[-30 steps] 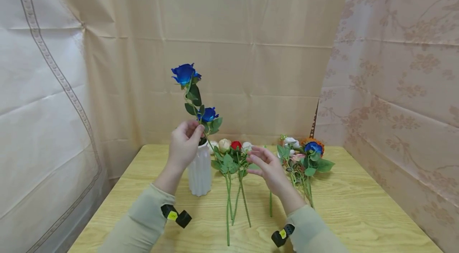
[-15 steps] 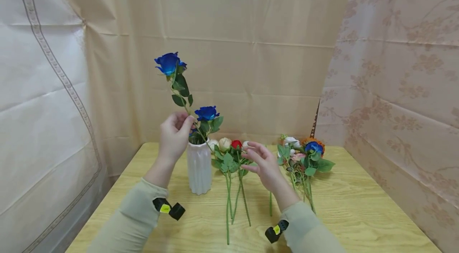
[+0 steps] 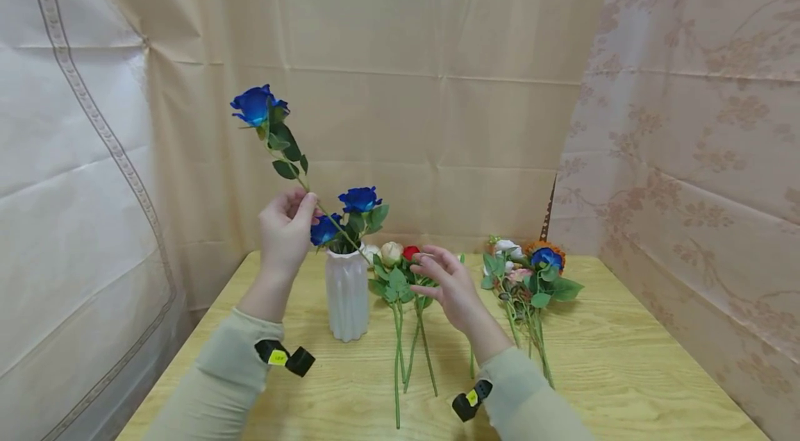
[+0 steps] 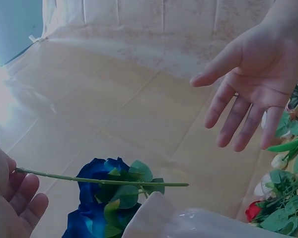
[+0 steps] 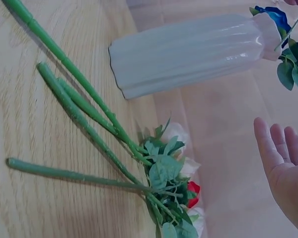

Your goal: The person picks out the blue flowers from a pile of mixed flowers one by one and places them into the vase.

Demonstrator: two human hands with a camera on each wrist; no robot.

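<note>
My left hand (image 3: pixel 282 226) pinches the thin green stem (image 4: pixel 102 181) of a blue rose (image 3: pixel 255 106), which tilts up to the left. The stem's lower end shows beside the mouth of a white ribbed vase (image 3: pixel 347 298); in the left wrist view it passes in front of the flowers there. Two other blue roses (image 3: pixel 360 199) stand in the upright vase with green leaves. To the right of the vase, my right hand (image 3: pixel 453 288) hovers above the lying flowers, fingers spread and holding nothing; its palm shows in the left wrist view.
Cream, white and red flowers (image 3: pixel 392 253) lie on the wooden table (image 3: pixel 600 371), their stems pointing toward me. A mixed bunch (image 3: pixel 531 274) with a blue rose, white blooms and an orange one lies farther right. Curtains (image 3: pixel 425 114) hang behind and at both sides.
My left hand has moved left with the blue rose, tilting it further over and uncovering the second rose in the vase. My right hand has drifted slightly left.
</note>
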